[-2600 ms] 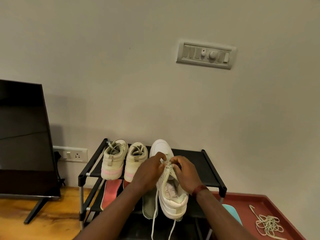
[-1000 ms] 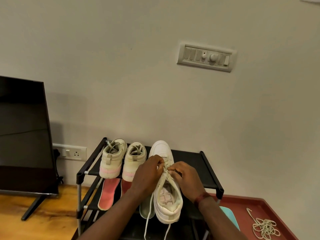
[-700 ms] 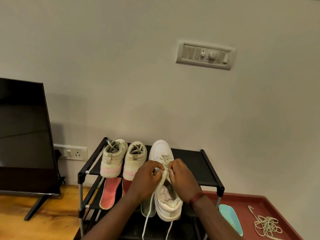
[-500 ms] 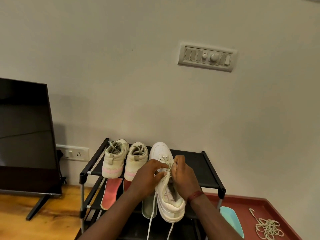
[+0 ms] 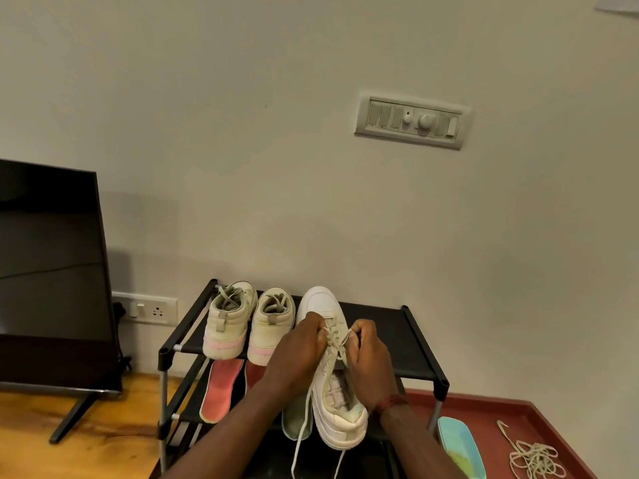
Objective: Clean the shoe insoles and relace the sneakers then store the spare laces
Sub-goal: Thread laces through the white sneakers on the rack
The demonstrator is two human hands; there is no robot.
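Fingers (image 5: 311, 328) of your left hand (image 5: 297, 350) and right hand (image 5: 368, 357) pinch the lace (image 5: 337, 340) tight; the sneaker (image 5: 340, 409) lies toe-away on the rack (image 5: 397, 344), eyelets up, likely for easy threading.

A black shoe rack (image 5: 415, 340) stands against the wall. On its top shelf, under the left grip (image 5: 301, 344) and right grip (image 5: 366, 354), lies a white sneaker (image 5: 340, 420), its heel overhanging the front edge, and both grips pinch its lace (image 5: 337, 340). Just left of the left grip sits a pair of beige sneakers (image 5: 228, 326), heels outward. On the lower tier (image 5: 188, 418), below and left of the grips, lie pink insoles (image 5: 221, 388). A pale green insole (image 5: 294, 420) is directly beneath. Right of the right grip, a red tray (image 5: 484, 409) carries a teal insole (image 5: 456, 444) and tangled spare laces (image 5: 532, 459).
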